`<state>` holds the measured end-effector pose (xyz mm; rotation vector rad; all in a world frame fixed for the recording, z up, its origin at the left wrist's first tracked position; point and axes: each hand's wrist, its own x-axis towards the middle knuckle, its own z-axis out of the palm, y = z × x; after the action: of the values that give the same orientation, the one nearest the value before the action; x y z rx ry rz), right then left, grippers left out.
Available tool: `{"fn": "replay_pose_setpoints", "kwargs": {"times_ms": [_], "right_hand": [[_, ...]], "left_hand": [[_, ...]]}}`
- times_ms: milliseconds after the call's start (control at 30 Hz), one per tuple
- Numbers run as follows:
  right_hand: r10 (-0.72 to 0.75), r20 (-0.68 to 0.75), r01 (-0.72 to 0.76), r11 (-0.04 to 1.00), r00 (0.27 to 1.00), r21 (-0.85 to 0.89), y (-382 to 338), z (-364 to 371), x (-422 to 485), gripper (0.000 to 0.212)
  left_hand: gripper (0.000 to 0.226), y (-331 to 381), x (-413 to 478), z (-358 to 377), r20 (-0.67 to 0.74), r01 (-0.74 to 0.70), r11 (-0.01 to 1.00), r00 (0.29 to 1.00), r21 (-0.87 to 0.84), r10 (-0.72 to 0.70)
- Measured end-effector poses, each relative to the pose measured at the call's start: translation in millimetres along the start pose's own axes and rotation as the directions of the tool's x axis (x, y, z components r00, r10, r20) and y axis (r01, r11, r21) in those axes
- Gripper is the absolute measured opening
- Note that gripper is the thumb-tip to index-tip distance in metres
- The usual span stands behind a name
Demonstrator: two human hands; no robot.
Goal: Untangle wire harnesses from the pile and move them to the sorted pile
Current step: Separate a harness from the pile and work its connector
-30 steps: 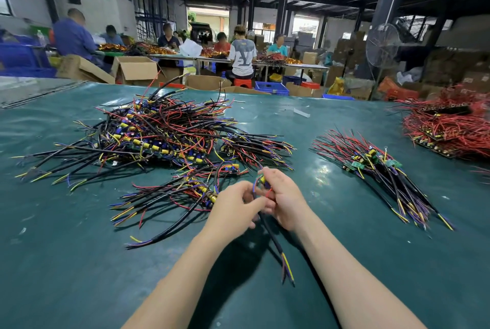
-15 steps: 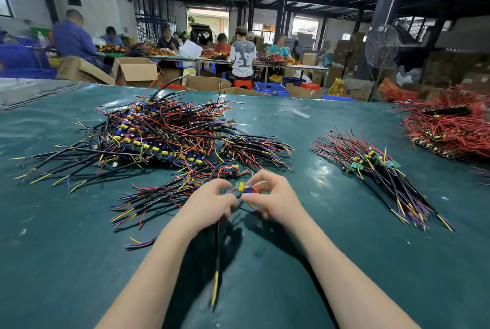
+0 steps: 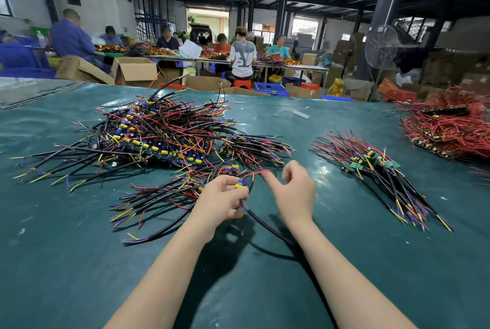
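**One harness [image 3: 241, 185] held: snag risk**

The harness is pinched by left hand [image 3: 222, 202] fingers beside the tangled pile [image 3: 159, 137]; right hand [image 3: 294, 192] fingers are spread, empty. If lifted with leads caught, neighbours may be dragged along.

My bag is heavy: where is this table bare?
Bare mat near left, below the tangled pile; a strip between it and the sorted pile; near right corner. Crowded by the left hand gripping a harness, and the red pile.
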<state>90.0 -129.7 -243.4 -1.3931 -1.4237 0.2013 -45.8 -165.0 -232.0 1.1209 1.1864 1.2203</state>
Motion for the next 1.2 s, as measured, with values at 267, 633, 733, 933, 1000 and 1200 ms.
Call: {"fn": "replay_pose_setpoints", "kwargs": {"times_ms": [267, 633, 733, 933, 1000, 1200], "right_hand": [[0.004, 0.626, -0.422, 0.742, 0.780, 0.521, -8.2, 4.7, -7.9, 0.033], [-0.058, 0.632, -0.474, 0.609, 0.773, 0.635, -1.9, 2.3, -3.7, 0.025], [-0.074, 0.655, -0.477, 0.625, 0.752, 0.618, -1.3, 0.1, -2.9, 0.026], [0.021, 0.621, -0.514, 0.583, 0.784, 0.629, -0.3, 1.8, -0.8, 0.032], [0.051, 0.591, -0.517, 0.550, 0.805, 0.656, -0.9, 3.1, -1.9, 0.027], [0.044, 0.559, -0.484, 0.559, 0.828, 0.673, -3.3, 3.4, -1.2, 0.021]], "left_hand": [[0.016, -2.9, -0.6, 1.3, 0.064, 0.057, 0.984, 0.997, -0.170, -0.047], [0.015, -2.9, -2.2, 0.0, 0.042, -0.037, 0.991, 0.998, -0.130, 0.043], [0.013, -1.2, -3.3, 0.4, 0.052, -0.023, 0.986, 0.998, -0.163, 0.032], [0.015, -1.7, -3.7, 2.3, 0.101, 0.030, 0.983, 0.995, -0.182, -0.012], [0.018, -3.8, -3.8, 2.5, 0.089, 0.008, 0.990, 0.996, -0.144, 0.005], [0.018, -5.6, -6.0, 5.7, 0.031, -0.019, 0.990, 0.999, -0.138, 0.023]]}}
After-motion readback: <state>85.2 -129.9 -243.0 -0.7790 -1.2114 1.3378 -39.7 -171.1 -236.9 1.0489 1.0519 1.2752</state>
